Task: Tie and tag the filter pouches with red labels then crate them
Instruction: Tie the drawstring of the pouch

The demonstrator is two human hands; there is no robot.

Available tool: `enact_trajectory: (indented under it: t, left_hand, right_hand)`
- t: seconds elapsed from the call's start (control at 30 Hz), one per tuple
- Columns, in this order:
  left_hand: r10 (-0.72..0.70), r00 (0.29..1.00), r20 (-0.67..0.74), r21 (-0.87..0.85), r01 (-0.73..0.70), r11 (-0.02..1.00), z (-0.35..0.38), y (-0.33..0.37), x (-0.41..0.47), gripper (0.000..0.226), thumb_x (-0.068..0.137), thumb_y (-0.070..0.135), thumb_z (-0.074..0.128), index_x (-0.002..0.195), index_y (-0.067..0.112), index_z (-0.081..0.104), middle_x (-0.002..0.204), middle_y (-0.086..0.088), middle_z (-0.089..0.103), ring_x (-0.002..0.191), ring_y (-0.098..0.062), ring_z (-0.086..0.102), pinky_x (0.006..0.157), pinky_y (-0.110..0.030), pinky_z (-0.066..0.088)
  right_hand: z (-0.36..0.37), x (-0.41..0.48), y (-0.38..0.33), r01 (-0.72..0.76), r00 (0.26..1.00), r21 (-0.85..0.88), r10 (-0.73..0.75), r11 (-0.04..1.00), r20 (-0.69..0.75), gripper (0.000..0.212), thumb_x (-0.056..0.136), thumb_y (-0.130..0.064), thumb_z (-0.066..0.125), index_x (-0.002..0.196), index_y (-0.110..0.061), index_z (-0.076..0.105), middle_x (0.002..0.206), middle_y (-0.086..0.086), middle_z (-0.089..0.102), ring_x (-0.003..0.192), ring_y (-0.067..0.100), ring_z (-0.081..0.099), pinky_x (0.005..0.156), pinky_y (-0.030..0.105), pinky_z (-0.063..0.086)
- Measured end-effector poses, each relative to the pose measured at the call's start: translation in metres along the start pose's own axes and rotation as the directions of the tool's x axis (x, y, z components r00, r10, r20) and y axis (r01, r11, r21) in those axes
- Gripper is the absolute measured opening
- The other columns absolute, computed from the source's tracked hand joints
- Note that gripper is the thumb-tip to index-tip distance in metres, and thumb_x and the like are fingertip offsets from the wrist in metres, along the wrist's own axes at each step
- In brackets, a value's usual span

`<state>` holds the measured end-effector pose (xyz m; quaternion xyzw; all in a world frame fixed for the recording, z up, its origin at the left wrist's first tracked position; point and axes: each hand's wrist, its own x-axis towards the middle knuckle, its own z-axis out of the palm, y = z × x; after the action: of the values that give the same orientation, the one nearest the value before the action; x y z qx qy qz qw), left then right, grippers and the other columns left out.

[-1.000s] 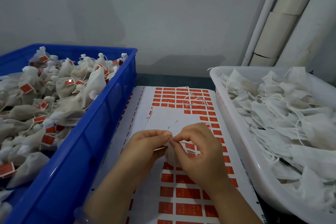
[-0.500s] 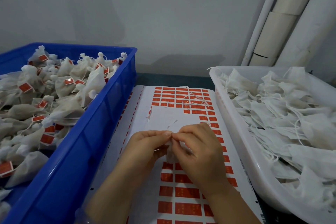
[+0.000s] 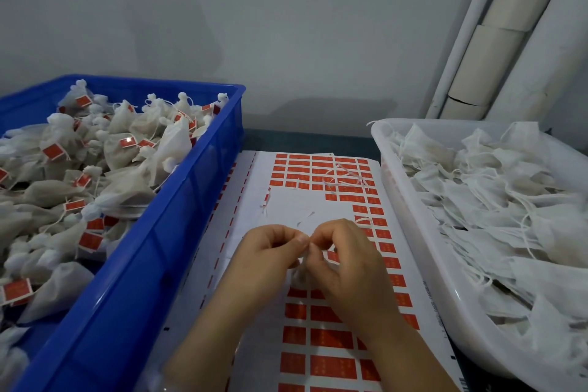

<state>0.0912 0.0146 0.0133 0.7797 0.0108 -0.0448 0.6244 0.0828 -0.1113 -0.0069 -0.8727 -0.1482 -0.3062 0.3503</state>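
A person is tying a pouch [image 3: 299,277].
The left hand [image 3: 270,253] and right hand [image 3: 346,264] are pinching its top above the labels [image 3: 331,366], so tags are within reach.

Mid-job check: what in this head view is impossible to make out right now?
- Head view: the pouch is mostly hidden behind the left hand and right hand, both pinching at its top. Whether it is knotted or tagged cannot be told.
- The print on the label sheet is too small to read.
- The blue crate is cut off by the left and bottom edges, and the white tub by the right edge.
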Motion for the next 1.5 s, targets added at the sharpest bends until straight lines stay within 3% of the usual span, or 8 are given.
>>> enact_trajectory:
  t: [0.13,0.27,0.4,0.6,0.8,0.97,1.17,1.5]
  left_hand:
    - [0.028,1.0,-0.004,0.046,-0.027,0.999,-0.001,-0.002,0.0,0.018,0.092,0.023,0.054,0.078,0.023,0.067,0.077,0.006,0.069,0.078,-0.009,0.066,0.066,-0.016,0.05]
    - [0.047,0.999,-0.023,0.102,-0.044,0.994,0.002,-0.003,0.0,0.017,0.092,0.025,0.054,0.077,0.025,0.064,0.075,0.007,0.065,0.074,-0.008,0.063,0.058,-0.011,0.046]
    - [0.015,0.999,-0.034,0.03,-0.014,0.999,-0.001,-0.002,0.002,0.018,0.091,0.024,0.055,0.075,0.025,0.063,0.077,0.006,0.066,0.077,-0.01,0.063,0.065,-0.018,0.051]
    - [0.016,0.999,-0.038,0.001,-0.016,1.0,-0.003,-0.002,0.003,0.016,0.09,0.024,0.056,0.078,0.023,0.066,0.078,0.005,0.068,0.078,-0.01,0.065,0.066,-0.018,0.051]
    - [0.043,0.998,-0.04,0.028,-0.042,0.999,-0.002,-0.002,0.003,0.015,0.09,0.023,0.057,0.078,0.022,0.065,0.078,0.005,0.066,0.078,-0.01,0.064,0.064,-0.016,0.051]
    - [0.086,0.996,-0.032,0.055,-0.085,0.995,0.0,-0.002,0.003,0.013,0.09,0.024,0.057,0.079,0.023,0.064,0.08,0.005,0.066,0.078,-0.01,0.063,0.065,-0.015,0.051]
    - [0.194,0.981,0.027,0.063,-0.196,0.979,0.0,-0.001,0.0,0.012,0.084,0.019,0.066,0.083,0.031,0.062,0.079,0.014,0.067,0.078,-0.004,0.066,0.064,-0.015,0.054]
    - [0.221,0.97,0.102,0.134,-0.234,0.963,0.0,0.002,-0.003,0.023,0.073,0.016,0.077,0.08,0.035,0.064,0.076,0.023,0.066,0.075,0.001,0.065,0.06,-0.01,0.051]
  right_hand:
    - [-0.003,0.0,0.002,0.114,0.991,-0.102,-0.12,0.988,-0.062,0.009,0.07,-0.021,0.068,0.07,-0.012,0.066,0.07,0.0,0.067,0.062,0.005,0.055,0.065,0.006,0.04]
    - [-0.004,0.001,0.001,0.063,0.994,-0.084,-0.07,0.995,-0.088,0.009,0.068,-0.019,0.068,0.074,-0.014,0.064,0.072,-0.001,0.065,0.062,0.007,0.052,0.062,0.005,0.04]
    - [-0.006,0.002,0.004,0.002,0.992,0.026,0.002,1.0,-0.128,0.018,0.073,-0.014,0.062,0.091,-0.015,0.063,0.087,-0.004,0.065,0.072,0.007,0.057,0.068,0.007,0.043]
    - [-0.007,0.001,0.004,-0.19,0.97,0.283,0.137,0.94,0.199,0.024,0.079,-0.045,0.058,0.1,-0.049,0.049,0.102,-0.035,0.052,0.101,-0.008,0.052,0.078,0.002,0.043]
    - [-0.006,0.001,0.009,-0.102,0.994,0.191,0.092,0.976,0.059,0.012,0.081,-0.019,0.068,0.091,-0.025,0.07,0.088,-0.028,0.057,0.076,-0.003,0.061,0.074,-0.002,0.041]
    - [-0.007,0.002,0.004,-0.095,0.995,0.258,0.084,0.961,0.056,0.013,0.082,-0.029,0.058,0.093,-0.031,0.065,0.09,-0.034,0.054,0.095,-0.013,0.055,0.074,-0.003,0.04]
    - [-0.007,0.004,0.001,-0.177,0.983,0.363,0.183,0.915,0.017,0.007,0.08,-0.035,0.052,0.082,-0.041,0.056,0.082,-0.026,0.06,0.09,-0.005,0.057,0.07,0.003,0.044]
    - [0.0,-0.001,-0.002,-0.357,0.931,0.423,0.281,0.833,0.233,0.023,0.082,-0.046,0.032,0.085,-0.031,0.048,0.085,-0.034,0.055,0.087,-0.009,0.057,0.064,0.005,0.047]
